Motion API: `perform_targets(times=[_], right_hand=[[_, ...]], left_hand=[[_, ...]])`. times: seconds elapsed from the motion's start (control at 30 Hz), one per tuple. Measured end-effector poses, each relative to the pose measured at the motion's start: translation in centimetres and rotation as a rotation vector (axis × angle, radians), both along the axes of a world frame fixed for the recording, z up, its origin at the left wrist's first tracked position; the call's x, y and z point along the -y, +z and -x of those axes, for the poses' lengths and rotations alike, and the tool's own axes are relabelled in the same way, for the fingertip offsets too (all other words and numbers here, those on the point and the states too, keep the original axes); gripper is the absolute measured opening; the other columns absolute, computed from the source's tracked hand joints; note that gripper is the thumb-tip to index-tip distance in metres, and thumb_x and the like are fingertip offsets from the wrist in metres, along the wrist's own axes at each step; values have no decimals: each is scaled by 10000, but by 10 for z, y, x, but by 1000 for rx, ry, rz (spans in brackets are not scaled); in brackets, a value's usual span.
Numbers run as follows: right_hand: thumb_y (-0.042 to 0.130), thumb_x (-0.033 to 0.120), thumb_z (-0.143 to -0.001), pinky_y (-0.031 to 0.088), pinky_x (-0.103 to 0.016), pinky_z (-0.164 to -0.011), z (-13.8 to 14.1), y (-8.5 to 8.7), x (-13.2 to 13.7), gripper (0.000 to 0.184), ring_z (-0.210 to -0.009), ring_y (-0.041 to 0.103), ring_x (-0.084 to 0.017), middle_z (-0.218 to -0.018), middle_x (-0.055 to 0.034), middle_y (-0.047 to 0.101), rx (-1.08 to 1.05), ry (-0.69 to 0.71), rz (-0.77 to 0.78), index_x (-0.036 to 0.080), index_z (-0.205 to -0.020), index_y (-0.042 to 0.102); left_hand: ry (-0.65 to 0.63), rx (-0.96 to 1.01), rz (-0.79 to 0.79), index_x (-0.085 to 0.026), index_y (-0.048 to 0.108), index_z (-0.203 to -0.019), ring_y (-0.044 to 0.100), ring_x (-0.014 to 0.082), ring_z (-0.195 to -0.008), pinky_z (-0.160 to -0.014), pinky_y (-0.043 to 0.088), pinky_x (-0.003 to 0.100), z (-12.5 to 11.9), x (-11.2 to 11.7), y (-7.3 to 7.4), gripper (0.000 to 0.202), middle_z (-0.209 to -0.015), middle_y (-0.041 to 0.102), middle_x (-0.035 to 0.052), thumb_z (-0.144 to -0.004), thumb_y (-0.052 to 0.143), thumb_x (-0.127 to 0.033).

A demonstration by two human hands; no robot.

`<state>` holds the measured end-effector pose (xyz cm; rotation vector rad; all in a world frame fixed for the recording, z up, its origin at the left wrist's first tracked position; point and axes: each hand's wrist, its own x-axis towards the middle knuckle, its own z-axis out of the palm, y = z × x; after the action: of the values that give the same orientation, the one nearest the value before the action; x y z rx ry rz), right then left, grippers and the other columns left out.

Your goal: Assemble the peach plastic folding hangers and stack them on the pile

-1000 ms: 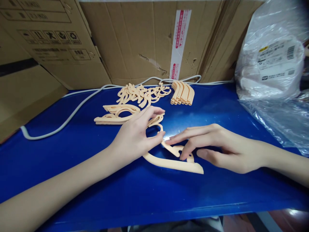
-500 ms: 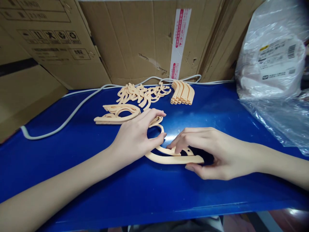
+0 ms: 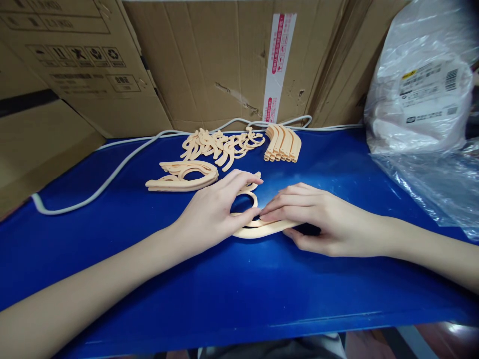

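Note:
A peach plastic folding hanger (image 3: pixel 262 228) lies on the blue table (image 3: pixel 239 299) in the middle. My left hand (image 3: pixel 215 212) pinches its hook loop between thumb and fingers. My right hand (image 3: pixel 318 219) grips the hanger's arm from the right, fingers over the top and thumb under it. The fingertips of both hands almost meet above the hanger's joint.
Behind the hands lie a folded hanger stack (image 3: pixel 183 177), a heap of loose hooks (image 3: pixel 220 143) and a row of curved pieces (image 3: pixel 282 143). A white cable (image 3: pixel 112 174) runs along the back. Cardboard boxes (image 3: pixel 224 65) stand behind, plastic bags (image 3: pixel 422 99) at the right.
My right hand has closed on the hanger's arm and swung it up and leftward toward the hook. My left hand stayed on the hook loop.

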<state>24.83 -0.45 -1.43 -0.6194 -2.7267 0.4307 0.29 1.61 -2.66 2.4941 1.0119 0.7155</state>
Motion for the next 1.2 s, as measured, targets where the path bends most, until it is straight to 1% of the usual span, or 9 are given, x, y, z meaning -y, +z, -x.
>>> perform_targets(times=[0.13,0.23,0.43,0.7,0.87,0.93,1.0,1.1,1.2], right_hand=[[566,118,-882,343,-382,-1105,0,-1,0,371,-1218,554,-194,-1247,-56,695,-18,-5,-38,166,-1239,656],[555,114,-883,314,-387,-1127,0,-2,-1,349,-1205,570,-185,-1231,-49,703,-21,-3,-34,167,-1213,657],[551,72,-864,342,-370,-1096,2,-1,-1,346,-1186,579,-168,-1213,-37,707,-48,7,8,178,-1175,658],[516,67,-902,392,-375,-1044,3,0,0,338,-1173,590,-172,-1216,-49,707,-40,10,23,190,-1185,653],[479,113,-946,435,-409,-1005,2,-4,1,305,-1157,600,-206,-1211,-73,716,-21,-17,-140,163,-1197,646],[481,108,-946,457,-405,-961,2,-4,1,307,-1130,613,-223,-1219,-90,714,17,-14,-217,129,-1205,644],[456,92,-956,478,-388,-890,1,-3,0,295,-1054,636,-227,-1205,-103,719,56,-17,-310,101,-1174,654],[393,97,-993,485,-365,-818,0,-1,-3,295,-954,653,-215,-1149,-99,733,78,-28,-421,114,-1096,669],[366,109,-1008,482,-359,-835,-2,-1,-7,302,-975,661,-204,-1129,-81,734,89,-41,-433,154,-1060,661]], left_hand=[[-8,12,2,-218,550,-1265,586,169,-1235,-1034,460,292,0,-1,-2,364,-1351,599,28,-908,618,-248],[-7,37,-28,-213,570,-1242,600,165,-1211,-1014,466,284,-1,-1,-2,358,-1313,626,28,-890,634,-217],[10,61,-96,-204,597,-1189,641,151,-1116,-944,492,260,0,2,-1,351,-1224,676,10,-847,652,-146],[45,16,-98,-220,599,-1172,661,172,-1074,-904,513,285,-1,2,-1,321,-1212,685,13,-856,638,-182],[52,-49,-96,-231,621,-1106,688,177,-1031,-871,525,277,-1,2,0,228,-1136,728,-7,-880,635,-261],[46,-57,-85,-234,625,-1102,697,171,-1012,-854,525,269,0,2,1,209,-1117,739,-15,-898,619,-283],[40,-58,-72,-236,625,-1111,699,169,-1014,-847,522,267,0,1,2,201,-1128,739,-16,-921,588,-288],[24,-67,-61,-232,620,-1136,701,160,-1002,-842,518,261,2,2,4,216,-1135,740,-15,-946,518,-241],[-1,-100,-110,-227,608,-1164,699,148,-982,-826,509,249,5,1,5,292,-1127,740,-19,-936,450,-138]])
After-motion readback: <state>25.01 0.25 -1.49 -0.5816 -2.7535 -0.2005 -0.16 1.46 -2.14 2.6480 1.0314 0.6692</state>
